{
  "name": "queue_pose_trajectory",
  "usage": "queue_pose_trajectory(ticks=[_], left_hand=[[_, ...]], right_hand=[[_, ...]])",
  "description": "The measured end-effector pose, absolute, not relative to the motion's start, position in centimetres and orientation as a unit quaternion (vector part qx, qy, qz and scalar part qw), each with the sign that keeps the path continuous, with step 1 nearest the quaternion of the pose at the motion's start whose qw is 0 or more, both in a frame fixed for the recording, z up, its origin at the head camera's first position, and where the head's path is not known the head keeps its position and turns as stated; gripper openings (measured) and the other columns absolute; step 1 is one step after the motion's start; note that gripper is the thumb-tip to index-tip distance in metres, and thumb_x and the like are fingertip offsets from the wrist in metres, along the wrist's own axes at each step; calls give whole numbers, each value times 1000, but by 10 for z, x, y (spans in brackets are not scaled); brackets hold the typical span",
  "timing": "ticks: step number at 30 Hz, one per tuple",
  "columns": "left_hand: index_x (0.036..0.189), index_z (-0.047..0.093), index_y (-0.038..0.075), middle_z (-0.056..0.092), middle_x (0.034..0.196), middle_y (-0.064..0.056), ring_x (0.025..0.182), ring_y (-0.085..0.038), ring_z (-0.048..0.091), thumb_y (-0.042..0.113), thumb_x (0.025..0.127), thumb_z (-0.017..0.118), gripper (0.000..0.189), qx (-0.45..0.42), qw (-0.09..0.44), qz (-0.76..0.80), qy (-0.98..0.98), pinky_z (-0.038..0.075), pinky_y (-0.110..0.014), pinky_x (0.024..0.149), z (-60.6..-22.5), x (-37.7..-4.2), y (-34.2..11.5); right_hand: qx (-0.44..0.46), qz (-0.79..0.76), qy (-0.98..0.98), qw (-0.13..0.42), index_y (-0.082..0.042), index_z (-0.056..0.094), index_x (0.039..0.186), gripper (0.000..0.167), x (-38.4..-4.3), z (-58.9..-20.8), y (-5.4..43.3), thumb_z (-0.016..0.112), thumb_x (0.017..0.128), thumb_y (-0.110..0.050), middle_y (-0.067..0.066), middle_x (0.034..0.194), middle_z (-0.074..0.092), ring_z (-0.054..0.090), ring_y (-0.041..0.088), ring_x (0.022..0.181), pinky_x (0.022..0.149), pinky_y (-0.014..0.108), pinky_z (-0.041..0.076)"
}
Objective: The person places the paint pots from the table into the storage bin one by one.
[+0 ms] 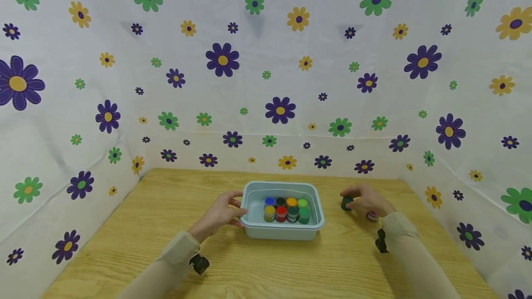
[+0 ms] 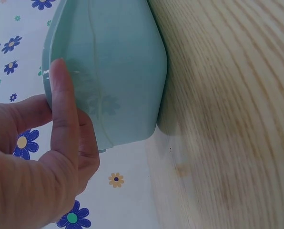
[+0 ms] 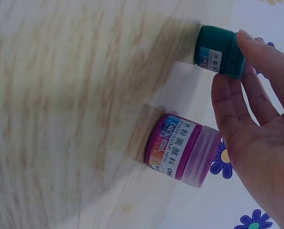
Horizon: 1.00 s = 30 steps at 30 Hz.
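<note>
A light-blue plastic tub (image 1: 279,232) stands on the table with several small paint jars (image 1: 281,213) grouped inside. At its left end, my left hand (image 1: 220,213) grips the rim. Close up in the left wrist view, fingers of that hand (image 2: 61,138) lie along the wall of the tub (image 2: 123,71). To the right of the tub, my right hand (image 1: 367,200) pinches a dark green paint jar (image 3: 211,50) by its lid, between thumb and fingers. A magenta paint jar (image 3: 173,148) with a translucent lid stands beside it, partly under the hand in the head view.
The wooden table (image 1: 174,262) meets a white flower-printed cloth (image 1: 257,151) at the back and both sides. Inside the tub, the jars sit toward the right; bare tub floor shows at left.
</note>
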<state>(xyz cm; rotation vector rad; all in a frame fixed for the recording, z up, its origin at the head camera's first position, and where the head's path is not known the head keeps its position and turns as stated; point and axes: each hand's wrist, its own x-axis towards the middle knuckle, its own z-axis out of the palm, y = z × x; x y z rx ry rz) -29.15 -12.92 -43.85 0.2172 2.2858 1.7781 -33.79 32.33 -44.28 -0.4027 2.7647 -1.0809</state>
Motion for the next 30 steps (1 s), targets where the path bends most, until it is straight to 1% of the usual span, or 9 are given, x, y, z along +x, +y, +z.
queue_pose_trajectory(ticks=[6,12,16,21,25,27,30], left_hand=[[141,48,3,51,105,-18,76,-24,65,-2,88,68,57,70,116,603,786,63,-38,62,-437,-292,-128],[142,47,2,51,105,-18,76,-25,65,-3,88,67,58,71,119,604,785,63,-40,64,-437,-291,-128],[142,46,2,51,105,-18,76,-25,65,-4,88,67,58,73,118,605,784,63,-41,65,-437,-291,-129],[142,47,2,51,104,-18,76,-25,65,-4,88,67,58,72,119,606,783,63,-39,63,-437,-292,-128],[142,47,2,51,104,-18,76,-25,65,-4,88,67,58,70,119,605,784,63,-38,62,-437,-292,-128],[142,47,2,51,104,-18,77,-25,65,-4,88,67,58,70,119,605,784,63,-39,62,-436,-292,-127],[142,47,2,51,104,-18,77,-25,64,-4,88,67,58,70,119,606,783,63,-39,62,-435,-291,-127]], right_hand=[[-152,-348,923,64,4,64,122,42,-334,-444,321,73,82,0,24,123,64,60,40,113,99,56,50],[-144,-343,926,66,3,64,122,42,-333,-443,317,75,82,-4,23,122,65,61,38,112,99,55,50],[-139,-371,915,77,4,63,125,44,-333,-442,316,75,83,-6,26,129,59,58,42,116,98,53,52],[-145,-403,900,86,5,61,127,46,-335,-442,316,74,84,-8,29,135,54,55,48,120,95,48,55],[-137,-413,896,84,3,62,125,45,-335,-441,313,75,84,-11,26,135,54,54,46,121,94,45,56],[-130,-422,893,85,3,62,125,45,-336,-440,311,75,84,-12,25,135,55,54,43,121,94,43,56],[-123,-437,887,86,3,61,126,45,-336,-438,309,74,85,-12,24,133,56,57,37,117,92,40,56]])
